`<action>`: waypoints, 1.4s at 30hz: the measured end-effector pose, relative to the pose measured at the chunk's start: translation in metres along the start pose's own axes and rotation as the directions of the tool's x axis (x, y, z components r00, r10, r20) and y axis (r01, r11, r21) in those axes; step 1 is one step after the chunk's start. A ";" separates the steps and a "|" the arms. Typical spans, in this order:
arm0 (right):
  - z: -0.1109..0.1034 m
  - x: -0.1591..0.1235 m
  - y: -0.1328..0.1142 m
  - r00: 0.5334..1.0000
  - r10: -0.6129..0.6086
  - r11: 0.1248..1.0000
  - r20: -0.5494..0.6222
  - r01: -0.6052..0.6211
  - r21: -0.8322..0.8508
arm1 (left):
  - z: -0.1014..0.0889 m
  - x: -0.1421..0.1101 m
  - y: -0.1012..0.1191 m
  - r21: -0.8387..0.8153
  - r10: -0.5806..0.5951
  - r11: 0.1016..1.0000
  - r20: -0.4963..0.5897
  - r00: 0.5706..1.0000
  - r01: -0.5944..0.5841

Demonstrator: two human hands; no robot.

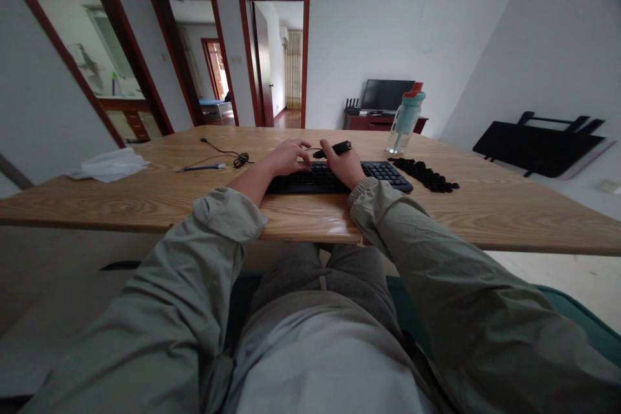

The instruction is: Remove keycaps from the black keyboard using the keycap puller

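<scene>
1. The keyboard (pixel 315 182) lies flat on the wooden table (pixel 310 217), near its front edge and in front of the person; it is black, and both hands partly cover it.
2. The black tool (pixel 339 148) is above the back part of the keyboard; it is short and thick, tilted slightly, its right end pointing away from the hand.
3. The right hand (pixel 347 168) has its fingers closed around the black tool; the wrist is over the right part of the keyboard.
4. The left hand (pixel 288 158) is over the left part of the keyboard, fingers bent towards the keys; whether they pinch anything I cannot tell.
5. Just right of the keyboard, small black pieces (pixel 424 174) lie close together in a slanting band; behind them stands an upright clear bottle (pixel 405 121) with a pale blue top and a red cap.
6. Left of the keyboard are a black cable (pixel 241 160), partly bundled, and a slim blue tool (pixel 204 167); farther left lies a crumpled white cloth or tissue (pixel 111 164).
7. Beyond the table, a dark screen (pixel 387 95) stands on a red-brown cabinet (pixel 378 122); at the right, a folded black item (pixel 538 147) is near the wall; three red-brown door frames show at the left and centre.
</scene>
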State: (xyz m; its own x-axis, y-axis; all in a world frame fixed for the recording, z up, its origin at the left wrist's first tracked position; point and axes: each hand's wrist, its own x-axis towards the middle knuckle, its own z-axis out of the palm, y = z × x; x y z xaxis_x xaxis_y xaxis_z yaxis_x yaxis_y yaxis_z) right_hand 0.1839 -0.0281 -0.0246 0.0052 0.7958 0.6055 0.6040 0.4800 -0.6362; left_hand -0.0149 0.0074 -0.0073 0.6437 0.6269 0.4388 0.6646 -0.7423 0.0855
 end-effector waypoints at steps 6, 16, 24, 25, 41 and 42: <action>0.000 0.002 0.005 1.000 0.013 1.000 -0.017 -0.013 -0.011 | 0.002 0.001 0.000 -0.021 0.016 1.000 -0.007 1.000 -0.016; -0.005 0.001 0.007 1.000 -0.017 1.000 0.015 0.017 -0.011 | 0.006 0.002 -0.006 -0.008 0.058 0.998 0.017 0.998 -0.058; -0.007 0.000 0.011 0.999 -0.033 0.998 0.042 0.035 -0.052 | 0.006 0.001 -0.006 0.000 0.063 0.998 0.042 0.997 -0.063; -0.007 0.000 0.011 0.998 -0.044 0.997 0.051 0.046 -0.054 | 0.006 0.001 -0.007 -0.003 0.069 0.998 0.045 0.997 -0.069; -0.008 0.000 0.012 0.998 -0.041 0.994 0.056 0.046 -0.096 | 0.009 0.004 -0.010 -0.009 0.072 0.997 0.050 0.996 -0.071; -0.008 0.001 0.013 0.998 -0.031 0.995 0.049 0.036 -0.096 | 0.009 0.004 -0.009 -0.009 0.071 0.997 0.050 0.996 -0.070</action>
State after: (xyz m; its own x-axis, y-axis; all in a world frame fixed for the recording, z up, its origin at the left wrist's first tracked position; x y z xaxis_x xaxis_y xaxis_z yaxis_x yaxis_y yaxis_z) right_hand 0.1977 -0.0239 -0.0286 -0.0529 0.7977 0.6007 0.6778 0.4704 -0.5651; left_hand -0.0148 0.0189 -0.0147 0.7074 0.5840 0.3981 0.6143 -0.7866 0.0623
